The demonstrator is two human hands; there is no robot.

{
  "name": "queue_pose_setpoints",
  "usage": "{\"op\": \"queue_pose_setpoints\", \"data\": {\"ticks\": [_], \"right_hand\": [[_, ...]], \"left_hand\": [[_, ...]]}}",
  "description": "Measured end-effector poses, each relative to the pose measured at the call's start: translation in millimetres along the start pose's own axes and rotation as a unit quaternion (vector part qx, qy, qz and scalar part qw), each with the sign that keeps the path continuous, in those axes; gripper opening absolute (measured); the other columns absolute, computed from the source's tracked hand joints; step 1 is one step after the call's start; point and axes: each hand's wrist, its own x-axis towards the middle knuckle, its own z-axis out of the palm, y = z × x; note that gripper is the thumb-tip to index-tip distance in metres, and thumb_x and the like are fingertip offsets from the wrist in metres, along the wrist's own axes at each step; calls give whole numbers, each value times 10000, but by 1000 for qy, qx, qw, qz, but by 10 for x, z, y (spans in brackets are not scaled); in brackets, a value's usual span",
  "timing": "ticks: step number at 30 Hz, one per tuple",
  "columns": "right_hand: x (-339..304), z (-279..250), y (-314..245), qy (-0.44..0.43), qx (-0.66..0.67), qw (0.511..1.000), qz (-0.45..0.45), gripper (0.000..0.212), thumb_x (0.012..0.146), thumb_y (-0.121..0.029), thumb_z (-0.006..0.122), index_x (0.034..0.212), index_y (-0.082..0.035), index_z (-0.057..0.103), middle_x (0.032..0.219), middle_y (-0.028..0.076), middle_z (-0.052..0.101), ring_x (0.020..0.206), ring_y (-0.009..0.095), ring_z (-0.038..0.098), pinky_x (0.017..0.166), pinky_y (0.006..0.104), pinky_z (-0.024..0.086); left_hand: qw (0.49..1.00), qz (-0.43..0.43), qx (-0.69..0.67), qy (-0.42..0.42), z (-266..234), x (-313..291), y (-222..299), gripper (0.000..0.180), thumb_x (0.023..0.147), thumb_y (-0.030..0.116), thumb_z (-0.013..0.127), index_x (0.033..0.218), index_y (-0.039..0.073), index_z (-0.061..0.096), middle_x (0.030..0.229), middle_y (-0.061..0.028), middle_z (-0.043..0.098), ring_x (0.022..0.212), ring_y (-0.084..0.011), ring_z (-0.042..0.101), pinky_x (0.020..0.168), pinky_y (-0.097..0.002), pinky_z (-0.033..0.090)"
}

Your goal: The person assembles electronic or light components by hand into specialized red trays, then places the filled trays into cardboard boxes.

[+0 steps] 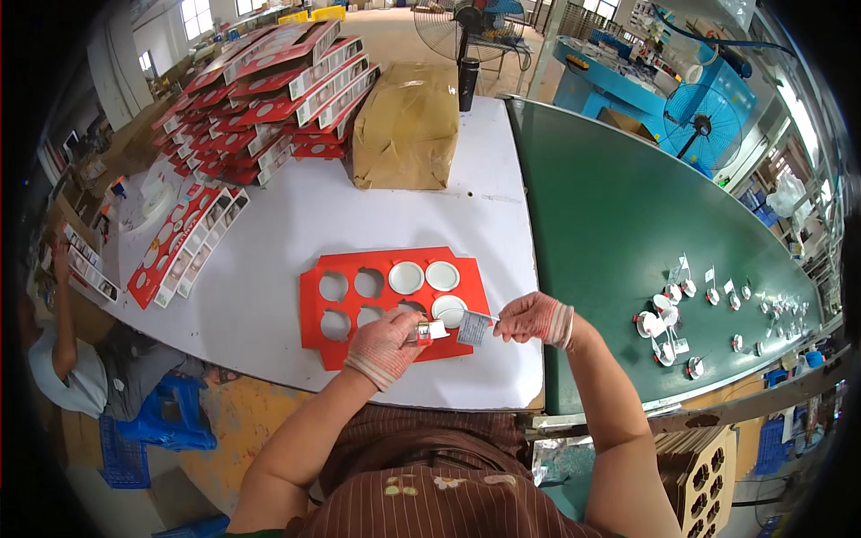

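Label (473,328) is pinched in our right grip (536,321); our left grip (387,345) is closed around one small white-and-red piece (437,330) above the red cardboard insert (351,303).

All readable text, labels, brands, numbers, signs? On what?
None legible.
Printed tag at the right hand: fine print, too small.
Red-and-white cartons stacked at the back: printed panels, too small.
Small white tags on the green belt: too small.

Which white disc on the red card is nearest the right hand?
The white disc in the near row, closest to the right hand; the other two visible sit in the red card's far row.
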Motion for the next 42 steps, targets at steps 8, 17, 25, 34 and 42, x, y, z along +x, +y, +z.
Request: {"op": "queue_pose_setpoints", "data": {"ticks": [8,17,25,34,42], "right_hand": [[14,777,39,214,-67,974,-15,162,865,-161,611,794,-22,653,611,29,572,519,82,480,472,236,391],[100,1280,119,287,-54,956,-29,300,908,-258,536,748,-14,607,582,32,554,512,90,493,486,246,397],[278,1365,404,326,28,942,-72,225,869,-221,594,768,-24,637,560,20,572,473,78,481,440,230,381],[212,1139,837,337,78,933,-104,235,888,-202,572,734,-32,624,584,19,587,455,66,465,425,208,368],[-86,1427,443,280,191,921,-192,146,868,-131,606,936,-2,592,757,25,611,609,71,520,549,202,427]], "left_hand": [[760,-426,-481,-91,213,27,139,376,862,249,599,1083,-32,481,717,-134,595,379,-148,499,332,-300,397],[610,-447,-652,51,528,-11,109,319,842,325,634,991,78,498,646,-63,565,414,-154,507,339,-270,390],[470,-489,-723,128,561,-55,183,262,820,298,682,946,109,552,703,-48,600,443,-136,526,358,-238,423],[415,-450,-790,-25,154,-37,397,296,823,344,677,931,96,555,657,-53,562,437,-124,490,370,-234,357],[461,-455,-760,57,334,-37,364,302,845,375,639,980,122,546,750,-46,596,495,-148,509,420,-259,393]]}}
